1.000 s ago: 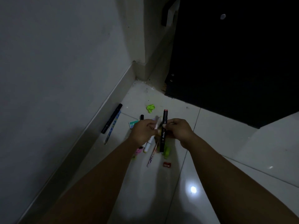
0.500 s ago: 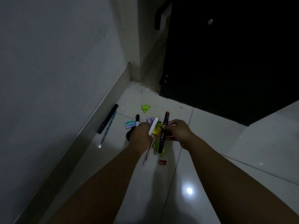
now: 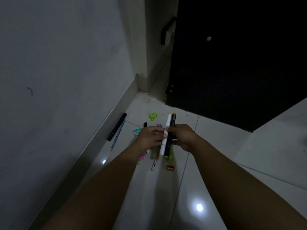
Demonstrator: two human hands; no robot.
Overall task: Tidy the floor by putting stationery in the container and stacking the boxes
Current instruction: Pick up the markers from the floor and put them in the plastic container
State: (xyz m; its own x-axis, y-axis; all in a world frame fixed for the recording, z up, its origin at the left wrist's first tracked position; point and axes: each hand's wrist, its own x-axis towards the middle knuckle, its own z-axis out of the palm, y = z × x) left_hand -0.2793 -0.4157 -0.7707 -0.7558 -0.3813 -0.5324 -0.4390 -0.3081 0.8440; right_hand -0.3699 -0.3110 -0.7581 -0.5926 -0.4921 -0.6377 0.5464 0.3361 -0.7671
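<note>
Collection step: the right hand (image 3: 183, 136) grips the black marker (image 3: 170, 135), the left hand (image 3: 150, 136) pinches the white marker (image 3: 165, 133) alongside; next, probably bundle both and locate the container, which is out of view.

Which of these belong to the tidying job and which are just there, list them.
Job: white marker and black marker, held side by side by left hand and right hand; floor items: long black marker, blue pencil, red sharpener, eraser box.

Just there: dark cabinet, wall.
</note>
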